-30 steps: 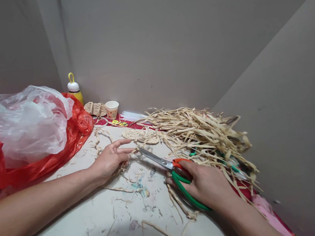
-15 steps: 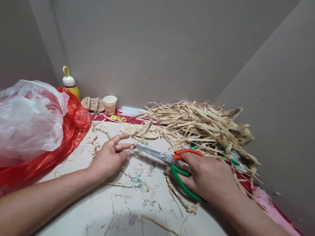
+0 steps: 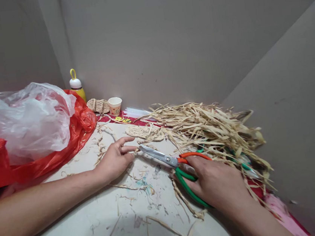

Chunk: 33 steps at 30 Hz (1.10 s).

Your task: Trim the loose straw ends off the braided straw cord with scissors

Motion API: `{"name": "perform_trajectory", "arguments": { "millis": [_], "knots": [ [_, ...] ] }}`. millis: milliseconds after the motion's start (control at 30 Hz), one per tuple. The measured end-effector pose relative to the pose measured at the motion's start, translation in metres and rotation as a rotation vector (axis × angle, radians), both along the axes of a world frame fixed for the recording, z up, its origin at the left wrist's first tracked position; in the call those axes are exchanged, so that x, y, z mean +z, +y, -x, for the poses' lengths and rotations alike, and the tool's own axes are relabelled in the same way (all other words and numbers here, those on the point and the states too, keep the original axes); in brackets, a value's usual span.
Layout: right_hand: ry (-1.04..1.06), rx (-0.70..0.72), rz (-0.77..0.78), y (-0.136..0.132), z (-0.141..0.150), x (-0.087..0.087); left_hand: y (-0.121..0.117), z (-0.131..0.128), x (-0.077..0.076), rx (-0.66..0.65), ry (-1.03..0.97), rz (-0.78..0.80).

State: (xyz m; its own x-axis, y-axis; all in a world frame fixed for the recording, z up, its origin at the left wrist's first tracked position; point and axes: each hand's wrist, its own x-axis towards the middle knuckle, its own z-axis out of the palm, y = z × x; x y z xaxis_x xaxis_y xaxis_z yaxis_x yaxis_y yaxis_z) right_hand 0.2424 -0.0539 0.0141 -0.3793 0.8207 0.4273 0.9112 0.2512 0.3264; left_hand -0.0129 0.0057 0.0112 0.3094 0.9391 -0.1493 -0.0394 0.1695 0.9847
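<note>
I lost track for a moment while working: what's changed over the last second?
The scissors have turned slightly with the right hand, showing more orange handle. Nothing was visibly picked up or let go. The left hand stays by the blade tips; straw pile, cup and bottle stayed put.

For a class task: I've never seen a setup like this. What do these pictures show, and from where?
There is no machine, only a person's bare left hand and right hand. The single view comes from a head-worn camera, looking forward and down. The right hand holds scissors with green and orange handles; the left is by their tips, at a bit of straw, though its grip is unclear. On the white tabletop lie straw scraps and an oval woven piece. Around them: a straw pile, paper cup, yellow bottle and white plastic bag.
</note>
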Motion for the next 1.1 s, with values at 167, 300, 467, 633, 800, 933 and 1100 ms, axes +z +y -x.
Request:
{"name": "perform_trajectory", "arguments": {
  "millis": [167, 300, 467, 633, 800, 933, 1100],
  "knots": [
    [-0.021, -0.020, -0.028, 0.0010, -0.0044, -0.0024, 0.0013, 0.0012, -0.0061, -0.014, 0.014, -0.042],
    [-0.015, -0.001, -0.019, 0.0005, -0.0035, -0.0020, 0.0010, 0.0015, -0.0054, -0.014, 0.022, -0.051],
    [0.003, -0.007, 0.001, 0.0004, -0.0025, -0.0021, 0.0010, 0.0005, -0.0019, 0.029, 0.026, -0.024],
    [-0.012, 0.000, 0.000, 0.0021, -0.0024, -0.0050, 0.0010, 0.0012, -0.0050, -0.008, -0.005, -0.032],
    [-0.023, -0.002, -0.013, 0.0016, -0.0022, -0.0049, -0.0004, 0.0010, -0.0032, -0.011, 0.039, -0.039],
    [-0.017, -0.001, -0.013, 0.0015, -0.0040, -0.0068, -0.0006, 0.0001, -0.0013, -0.015, 0.023, -0.025],
    [-0.018, -0.002, -0.003, 0.0023, -0.0042, -0.0102, 0.0005, -0.0002, -0.0010, 0.027, 0.017, 0.019]
  ]
}}
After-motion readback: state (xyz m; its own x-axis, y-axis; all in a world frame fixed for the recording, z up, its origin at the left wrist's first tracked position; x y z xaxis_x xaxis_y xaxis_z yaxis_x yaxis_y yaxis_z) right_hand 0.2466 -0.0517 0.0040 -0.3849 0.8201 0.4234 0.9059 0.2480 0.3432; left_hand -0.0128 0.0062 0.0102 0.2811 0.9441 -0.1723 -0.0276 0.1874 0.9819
